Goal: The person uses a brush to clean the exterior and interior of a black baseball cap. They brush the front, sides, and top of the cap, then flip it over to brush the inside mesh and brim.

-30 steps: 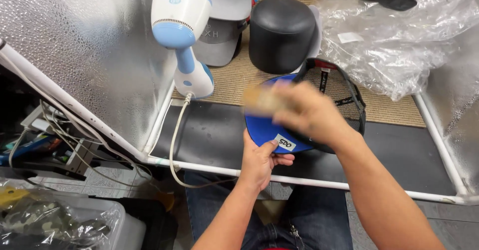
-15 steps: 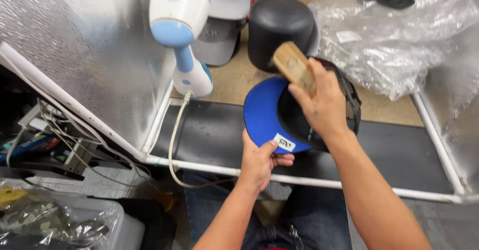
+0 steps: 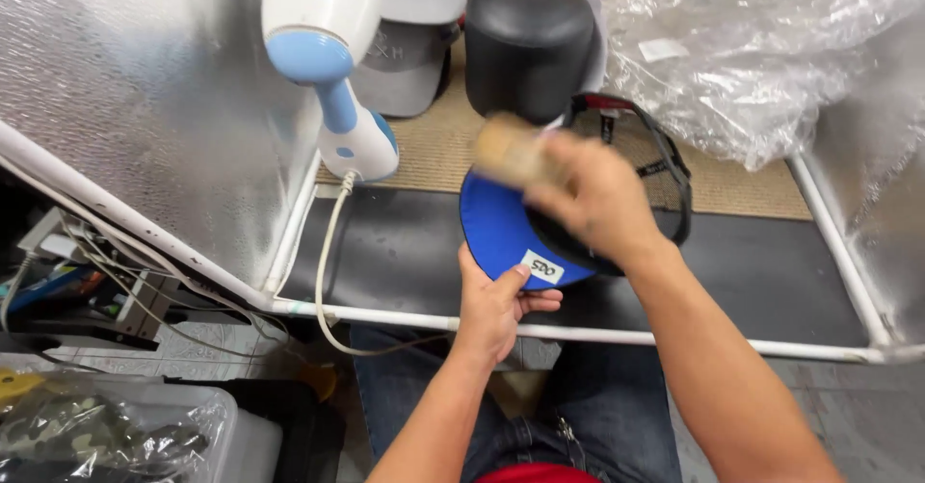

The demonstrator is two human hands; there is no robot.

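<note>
Blue cap brim (image 3: 501,233) points toward person, left hand (image 3: 496,300) fingers pinching it; right hand (image 3: 588,199) grips wooden brush (image 3: 511,151).

Cap (image 3: 501,228) on the mat (image 3: 405,252), brim pinched from below by left hand (image 3: 496,305); right hand (image 3: 588,194) above the crown with brush (image 3: 509,151). Behind, dome form (image 3: 530,40); to its left, steamer (image 3: 323,50); to its right, plastic sheeting (image 3: 761,50).

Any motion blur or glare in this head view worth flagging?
Head view: the right hand and the tan wooden brush it holds are smeared by motion; the left hand and the blue cap brim are sharp; the silver foil wall panel and clear plastic bag show bright glare.
</note>
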